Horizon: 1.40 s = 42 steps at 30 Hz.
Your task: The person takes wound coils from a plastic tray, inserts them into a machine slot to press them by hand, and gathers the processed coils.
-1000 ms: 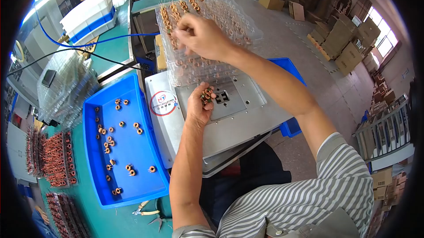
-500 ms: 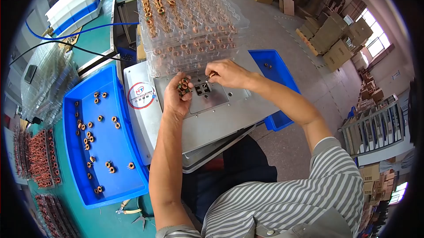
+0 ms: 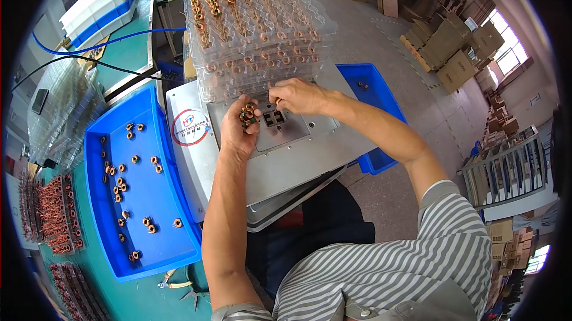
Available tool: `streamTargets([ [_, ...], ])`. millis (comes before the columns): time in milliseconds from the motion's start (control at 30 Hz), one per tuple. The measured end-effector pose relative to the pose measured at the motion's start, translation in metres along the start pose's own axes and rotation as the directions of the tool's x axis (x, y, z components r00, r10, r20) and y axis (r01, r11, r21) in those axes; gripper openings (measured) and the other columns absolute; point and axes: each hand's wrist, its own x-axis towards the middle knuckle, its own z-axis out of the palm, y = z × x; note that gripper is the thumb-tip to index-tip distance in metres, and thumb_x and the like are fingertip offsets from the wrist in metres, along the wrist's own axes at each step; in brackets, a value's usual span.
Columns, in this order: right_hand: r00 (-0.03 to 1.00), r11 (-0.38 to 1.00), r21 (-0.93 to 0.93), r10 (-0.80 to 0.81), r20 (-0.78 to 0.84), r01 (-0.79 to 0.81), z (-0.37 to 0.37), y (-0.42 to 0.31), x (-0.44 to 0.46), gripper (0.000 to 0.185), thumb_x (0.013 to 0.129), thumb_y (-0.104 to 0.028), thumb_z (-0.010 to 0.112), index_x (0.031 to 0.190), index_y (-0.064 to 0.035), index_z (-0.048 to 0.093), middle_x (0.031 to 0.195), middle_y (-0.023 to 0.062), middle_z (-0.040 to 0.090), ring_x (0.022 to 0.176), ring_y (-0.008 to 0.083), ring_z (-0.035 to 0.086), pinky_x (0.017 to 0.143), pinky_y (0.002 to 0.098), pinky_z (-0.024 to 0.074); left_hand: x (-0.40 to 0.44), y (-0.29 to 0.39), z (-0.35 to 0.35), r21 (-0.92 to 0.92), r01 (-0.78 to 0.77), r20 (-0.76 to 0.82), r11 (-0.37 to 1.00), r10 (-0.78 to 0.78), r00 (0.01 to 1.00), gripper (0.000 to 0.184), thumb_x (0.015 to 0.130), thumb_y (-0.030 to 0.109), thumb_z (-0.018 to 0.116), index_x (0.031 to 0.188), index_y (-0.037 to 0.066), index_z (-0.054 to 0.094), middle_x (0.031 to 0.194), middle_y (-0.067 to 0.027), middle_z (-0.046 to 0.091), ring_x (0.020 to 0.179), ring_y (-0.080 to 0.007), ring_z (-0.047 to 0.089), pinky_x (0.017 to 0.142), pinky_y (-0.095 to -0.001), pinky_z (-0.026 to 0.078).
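Closest, a blue tray carries loose coils. Beyond, the left hand is curled around a bunch of copper coils, some of them covered by its fingers. The right hand has its fingers bent together beside the slotted opening; its fingertips are hard to make out, so I cannot tell if it grips anything. Compared with one second earlier, this hand is lower, away from the top of the clear tray stack behind.
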Motion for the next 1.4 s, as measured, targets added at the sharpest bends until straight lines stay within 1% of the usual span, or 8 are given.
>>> streamTargets([
  [267, 0.996, 0.996, -0.044, -0.082, 0.031, 0.083, 0.01, 0.008, -0.004, 0.015, 0.079, -0.005, 0.07, 0.091, -0.0026, 0.061, 0.087, 0.0139, 0.064, 0.086, 0.035, 0.064, 0.073, 0.0436, 0.0506, 0.001, 0.0, 0.001, 0.01, 0.0, 0.012, 1.0, 0.0, 1.0, 0.019, 0.094, 0.021, 0.057, 0.103, 0.005, 0.053, 0.094, -0.0092, 0.06, 0.066, -0.0128, 0.06, 0.033, -0.0162, 0.032],
  [367, 1.0, 1.0, 0.003, -0.027, 0.015, 0.027, 0.015, 0.009, -0.003, 0.016, 0.078, -0.006, 0.07, 0.092, -0.0023, 0.062, 0.088, 0.0151, 0.064, 0.087, 0.0353, 0.063, 0.075, 0.0435, 0.0501, -0.001, 0.0, 0.001, 0.019, 0.0, 0.005, 1.0, 0.0, 1.0, 0.018, 0.093, 0.02, 0.059, 0.102, 0.005, 0.055, 0.091, -0.0072, 0.06, 0.065, -0.0126, 0.059, 0.035, -0.0176, 0.032],
  [667, 0.992, 0.993, 0.091, 0.068, 0.105, -0.078, 0.032, 0.005, 0.001, 0.014, 0.078, -0.006, 0.069, 0.09, -0.0008, 0.063, 0.094, 0.0157, 0.062, 0.09, 0.0353, 0.062, 0.079, 0.0435, 0.0492, -0.002, 0.001, 0.004, 0.023, 0.007, -0.02, 1.0, -0.007, 1.0, 0.016, 0.093, 0.019, 0.058, 0.101, 0.006, 0.055, 0.09, -0.0063, 0.061, 0.064, -0.0115, 0.059, 0.034, -0.0168, 0.032],
  [933, 0.997, 0.995, -0.094, -0.009, 0.076, 0.016, 0.044, 0.004, 0.001, 0.011, 0.076, -0.005, 0.068, 0.085, -0.0013, 0.062, 0.087, 0.0147, 0.059, 0.086, 0.0341, 0.062, 0.075, 0.0434, 0.0509, 0.0, -0.001, 0.001, 0.017, 0.002, 0.003, 1.0, -0.002, 1.0, 0.021, 0.093, 0.02, 0.058, 0.105, 0.004, 0.052, 0.095, -0.0096, 0.059, 0.066, -0.0135, 0.059, 0.033, -0.0173, 0.034],
  [1067, 0.999, 0.995, -0.096, -0.017, 0.037, 0.021, 0.046, 0.004, -0.001, 0.01, 0.076, -0.004, 0.066, 0.084, -0.0015, 0.061, 0.086, 0.0149, 0.058, 0.084, 0.0341, 0.062, 0.073, 0.0435, 0.0511, 0.0, 0.0, 0.002, 0.033, 0.0, 0.026, 0.999, 0.0, 1.0, 0.022, 0.093, 0.02, 0.058, 0.106, 0.004, 0.052, 0.094, -0.0099, 0.059, 0.066, -0.0137, 0.059, 0.033, -0.0174, 0.035],
  [1133, 0.999, 0.994, -0.094, -0.046, 0.007, 0.046, 0.049, 0.005, -0.002, 0.009, 0.075, -0.004, 0.065, 0.084, -0.0017, 0.06, 0.086, 0.015, 0.058, 0.084, 0.0346, 0.062, 0.073, 0.0442, 0.0512, -0.001, -0.001, 0.002, 0.04, -0.001, -0.005, 0.999, 0.001, 1.0, 0.017, 0.092, 0.02, 0.059, 0.101, 0.006, 0.056, 0.09, -0.0067, 0.06, 0.066, -0.0122, 0.059, 0.036, -0.0177, 0.032],
  [1267, 0.999, 0.994, -0.101, -0.032, 0.024, 0.035, 0.051, 0.006, -0.003, 0.01, 0.075, -0.003, 0.064, 0.085, -0.0022, 0.06, 0.088, 0.0146, 0.058, 0.087, 0.0351, 0.062, 0.075, 0.0448, 0.0512, 0.0, -0.001, 0.001, 0.042, 0.002, 0.0, 0.999, -0.002, 1.0, 0.017, 0.093, 0.021, 0.058, 0.102, 0.006, 0.056, 0.09, -0.0069, 0.06, 0.066, -0.0126, 0.059, 0.036, -0.0175, 0.032],
  [1400, 0.997, 0.993, -0.105, -0.065, -0.034, 0.061, 0.052, 0.004, -0.007, 0.011, 0.075, -0.003, 0.064, 0.085, -0.0016, 0.06, 0.088, 0.0141, 0.058, 0.088, 0.0345, 0.062, 0.074, 0.0442, 0.0516, -0.002, -0.002, 0.002, 0.053, -0.002, -0.019, 0.999, 0.003, 1.0, 0.018, 0.093, 0.022, 0.057, 0.101, 0.006, 0.056, 0.092, -0.0077, 0.06, 0.066, -0.0131, 0.058, 0.036, -0.0175, 0.032],
])
